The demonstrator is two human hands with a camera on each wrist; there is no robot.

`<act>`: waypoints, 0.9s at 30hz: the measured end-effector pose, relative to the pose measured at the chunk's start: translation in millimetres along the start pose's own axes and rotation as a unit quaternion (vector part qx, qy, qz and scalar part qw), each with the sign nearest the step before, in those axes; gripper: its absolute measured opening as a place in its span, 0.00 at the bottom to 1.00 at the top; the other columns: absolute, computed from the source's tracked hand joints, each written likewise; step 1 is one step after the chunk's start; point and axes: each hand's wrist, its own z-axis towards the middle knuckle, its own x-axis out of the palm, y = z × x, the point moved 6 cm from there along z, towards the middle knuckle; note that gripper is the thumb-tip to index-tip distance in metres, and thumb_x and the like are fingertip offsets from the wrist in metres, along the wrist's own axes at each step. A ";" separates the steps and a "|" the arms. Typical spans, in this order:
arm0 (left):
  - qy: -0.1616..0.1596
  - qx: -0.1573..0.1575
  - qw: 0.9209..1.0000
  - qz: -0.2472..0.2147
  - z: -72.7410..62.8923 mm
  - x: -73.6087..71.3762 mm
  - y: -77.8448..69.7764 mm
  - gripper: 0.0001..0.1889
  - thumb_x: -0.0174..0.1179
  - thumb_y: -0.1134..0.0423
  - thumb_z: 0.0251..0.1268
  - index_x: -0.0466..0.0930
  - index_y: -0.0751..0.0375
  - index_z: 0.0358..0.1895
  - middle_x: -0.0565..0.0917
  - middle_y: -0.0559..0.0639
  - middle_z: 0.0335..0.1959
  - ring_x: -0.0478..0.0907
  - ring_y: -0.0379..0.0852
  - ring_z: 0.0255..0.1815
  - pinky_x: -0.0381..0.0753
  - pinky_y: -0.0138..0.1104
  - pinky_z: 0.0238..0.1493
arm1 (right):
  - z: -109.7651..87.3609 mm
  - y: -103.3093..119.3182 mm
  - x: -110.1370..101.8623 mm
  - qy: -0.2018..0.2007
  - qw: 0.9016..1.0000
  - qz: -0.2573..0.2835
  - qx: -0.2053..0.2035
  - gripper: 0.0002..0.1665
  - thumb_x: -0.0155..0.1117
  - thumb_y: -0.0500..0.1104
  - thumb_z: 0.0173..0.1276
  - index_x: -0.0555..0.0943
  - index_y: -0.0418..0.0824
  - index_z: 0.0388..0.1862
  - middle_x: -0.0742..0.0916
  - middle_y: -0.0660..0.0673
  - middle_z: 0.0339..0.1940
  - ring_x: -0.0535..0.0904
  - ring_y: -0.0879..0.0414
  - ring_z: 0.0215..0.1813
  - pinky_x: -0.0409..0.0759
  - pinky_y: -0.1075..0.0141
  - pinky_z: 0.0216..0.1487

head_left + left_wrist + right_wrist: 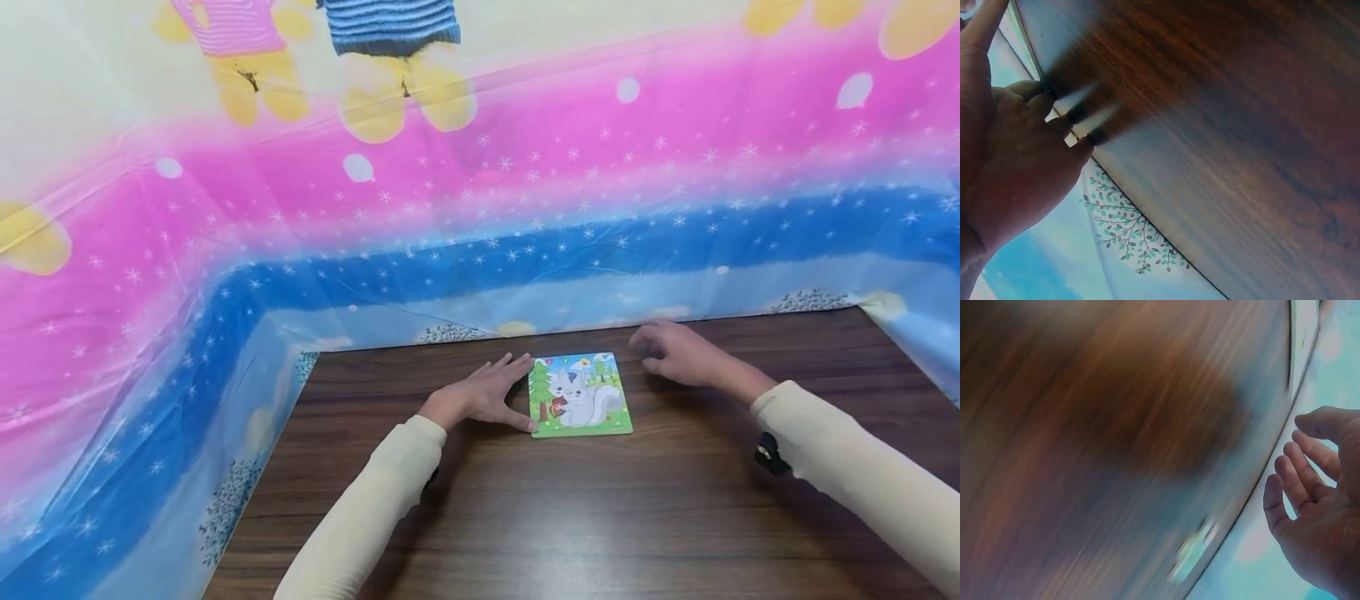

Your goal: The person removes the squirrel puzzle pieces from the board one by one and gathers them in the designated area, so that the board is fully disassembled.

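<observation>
Board (580, 395): flat on the table (570, 517), over toward the far edge, between the two hands, squirrel (577, 410) face-up.
Picture: looks whole from above, no gap or loose piece showing, so that part reads as done.
Left hand (487, 393): right up at the board's left edge! Thumb by the near corner, fingertips by the far one, thumb and fingers spread wide, no pinch.
Right hand (678, 354): just beside the board's right edge, not touching, fingers loosely bent, nothing in them.
Left over: tough call; the board's right side has no hand on it, yet nothing visible looks unfinished.
Head view: the only one giving us the printed face; each wrist view gets a mere slice of the board near the top.
Left wrist view: here's the palm, finger shadows streaking the table, and a branch print (1136, 228) on the cloth (1041, 262).
Right wrist view: fingers slightly apart, table smeared by blur, and a bright patch (1192, 551) near the edge; cannot tell what it is, and the head view shows no match.
</observation>
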 end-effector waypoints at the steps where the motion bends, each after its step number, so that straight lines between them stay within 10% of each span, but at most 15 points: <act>1: -0.001 -0.001 1.000 -0.001 0.0 -0.2 0.0 0.59 0.69 0.33 0.66 0.40 0.46 0.89 0.41 0.45 0.91 0.33 0.51 0.92 0.37 0.55 0.90 | 4.0 8.8 4.0 0.006 1.000 0.002 -0.006 0.20 0.69 0.38 0.73 0.83 0.38 0.63 0.85 0.37 0.61 0.84 0.40 0.62 0.82 0.40 0.62; 12: 0.002 -0.014 1.000 0.005 -0.8 -1.9 -1.2 0.60 0.70 0.33 0.64 0.41 0.45 0.89 0.42 0.44 0.91 0.34 0.50 0.92 0.39 0.54 0.90 | 32.9 63.8 38.1 0.090 0.994 0.046 -0.045 0.29 0.76 0.46 0.71 0.81 0.40 0.67 0.83 0.41 0.58 0.81 0.47 0.58 0.83 0.48 0.59; 27: -0.006 0.002 1.000 -0.003 0.2 -2.2 -0.3 0.60 0.70 0.33 0.63 0.42 0.47 0.89 0.44 0.48 0.91 0.36 0.53 0.92 0.41 0.55 0.89 | 47.2 70.1 50.8 0.076 0.997 0.029 -0.005 0.30 0.81 0.48 0.64 0.83 0.40 0.62 0.82 0.42 0.54 0.80 0.49 0.55 0.83 0.49 0.62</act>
